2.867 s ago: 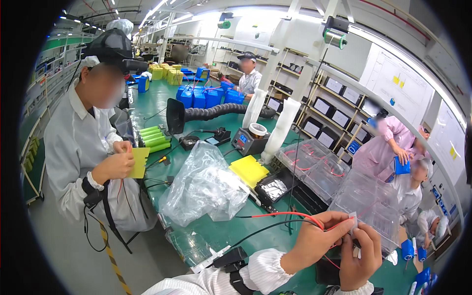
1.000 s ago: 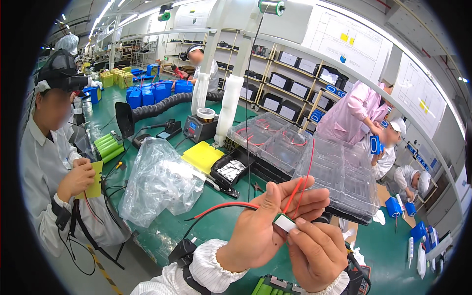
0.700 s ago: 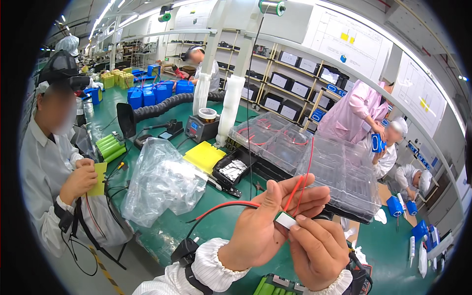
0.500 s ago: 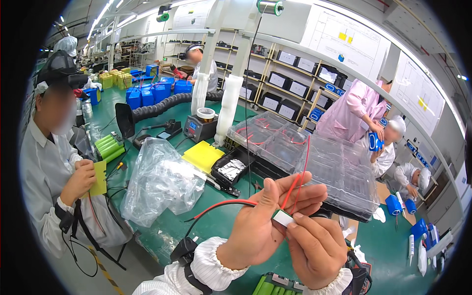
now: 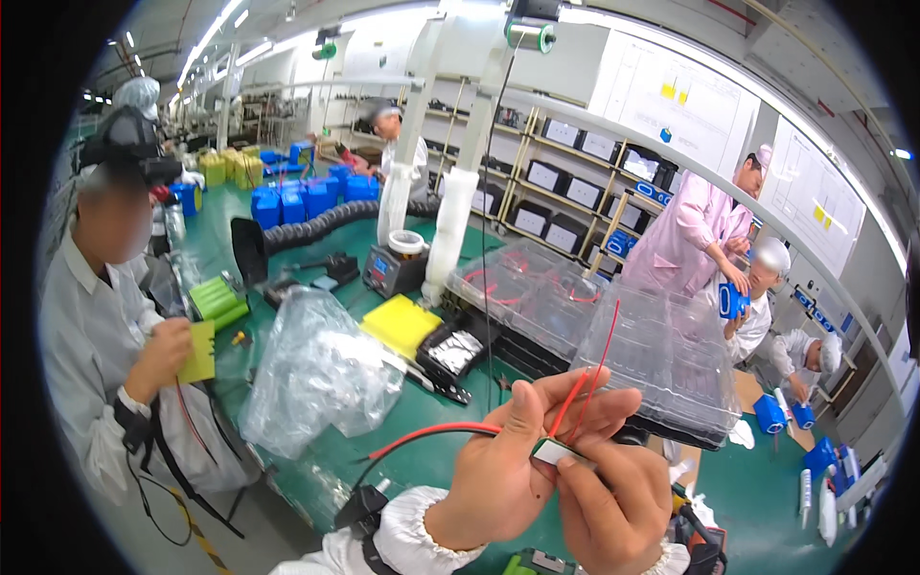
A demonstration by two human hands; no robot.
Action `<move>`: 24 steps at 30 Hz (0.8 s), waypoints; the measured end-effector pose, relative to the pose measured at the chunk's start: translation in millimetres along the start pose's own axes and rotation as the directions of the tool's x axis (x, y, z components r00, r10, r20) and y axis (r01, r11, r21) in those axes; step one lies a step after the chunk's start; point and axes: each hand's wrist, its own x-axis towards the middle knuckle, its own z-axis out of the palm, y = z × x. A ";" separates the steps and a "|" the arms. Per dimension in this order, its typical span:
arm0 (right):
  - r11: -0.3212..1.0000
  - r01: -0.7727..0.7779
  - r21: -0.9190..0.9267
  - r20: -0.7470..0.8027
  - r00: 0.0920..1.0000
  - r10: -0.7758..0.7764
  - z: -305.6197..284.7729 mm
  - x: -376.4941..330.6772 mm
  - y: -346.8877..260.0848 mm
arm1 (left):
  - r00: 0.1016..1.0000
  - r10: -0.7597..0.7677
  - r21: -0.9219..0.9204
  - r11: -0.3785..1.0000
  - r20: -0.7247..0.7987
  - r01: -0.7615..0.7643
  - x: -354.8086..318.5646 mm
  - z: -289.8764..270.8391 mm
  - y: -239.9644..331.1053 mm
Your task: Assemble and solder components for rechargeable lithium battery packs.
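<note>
In front of me, both hands hold a small circuit board [image 5: 556,451] with a white face and a green edge. My left hand [image 5: 494,470], palm turned up, supports it near the thumb, fingers curled behind. My right hand [image 5: 618,503] pinches its near edge between thumb and fingers. A thick red wire [image 5: 569,404] and a thin red wire [image 5: 606,350] rise from between my hands. A red and black wire pair [image 5: 412,441] sticks out to the left past my left hand. Below my hands, a pack of green cells [image 5: 532,563] shows partly at the lower edge.
Left of my hands lies a clear plastic bag [image 5: 321,379], with yellow sheets [image 5: 401,326] and a black box of small silvery pieces [image 5: 452,350] beyond. Clear plastic trays [image 5: 661,359] stand ahead right. A co-worker [image 5: 115,355] at left holds a yellow board [image 5: 199,352].
The view has tilted slightly, so the bench sits a little lower. The circuit board has tipped flatter in my hands, and less of the green cell pack shows.
</note>
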 end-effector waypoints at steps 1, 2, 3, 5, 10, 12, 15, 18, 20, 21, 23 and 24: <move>0.999 -0.005 -0.045 -0.025 1.000 0.004 1.1 0.0 -4.8 | 0.999 -0.020 -0.054 0.998 -0.044 0.018 -2.5 -2.4 4.3; 0.999 0.003 -0.035 -0.057 0.998 -0.005 2.2 3.0 -7.0 | 0.996 -0.043 -0.110 0.993 -0.084 0.033 -4.4 -5.0 9.6; 1.000 -0.016 -0.006 0.002 1.000 0.016 0.5 1.7 0.1 | 0.990 -0.064 -0.177 0.983 -0.126 0.041 -2.0 -8.9 5.8; 0.993 -0.076 0.088 0.020 0.997 0.075 1.6 -4.3 14.9 | 0.975 -0.054 -0.232 0.973 -0.216 0.002 4.5 -23.3 4.3; 0.875 -0.357 0.326 -0.103 0.907 0.409 -8.9 -33.4 29.3 | 0.986 -0.055 -0.298 0.955 -0.157 0.005 14.6 -24.6 -2.1; 0.781 -0.433 0.451 0.039 0.883 0.468 -3.4 -44.1 30.4 | 0.985 -0.076 -0.252 0.967 -0.153 0.035 8.1 -17.9 -7.6; 0.775 -0.490 0.400 0.168 0.870 0.464 -8.0 -52.5 26.6 | 0.999 -0.046 -0.059 0.997 0.019 0.047 -3.2 -13.0 -25.6; 0.764 -0.494 0.416 0.171 0.867 0.467 -6.8 -75.1 30.2 | 0.992 -0.072 -0.025 0.997 0.099 0.075 -10.2 -5.8 -40.8; 0.778 -0.500 0.380 0.260 0.865 0.429 -7.6 -84.6 35.7 | 0.987 0.004 0.060 0.998 0.159 -0.013 -5.7 -10.6 -54.1; 0.865 -0.413 0.283 0.231 0.905 0.357 -13.7 -88.1 43.7 | 0.980 -0.019 0.111 0.994 0.196 -0.003 -2.1 -13.0 -55.4; 0.840 -0.409 0.358 0.174 0.913 0.370 -35.8 -77.8 43.8 | 0.974 -0.099 0.127 0.989 0.202 0.074 -3.9 -10.6 -59.9; 0.816 -0.386 0.430 0.105 0.919 0.380 -43.8 -75.7 43.5 | 0.975 -0.112 0.124 0.988 0.190 0.089 -5.9 -9.8 -61.5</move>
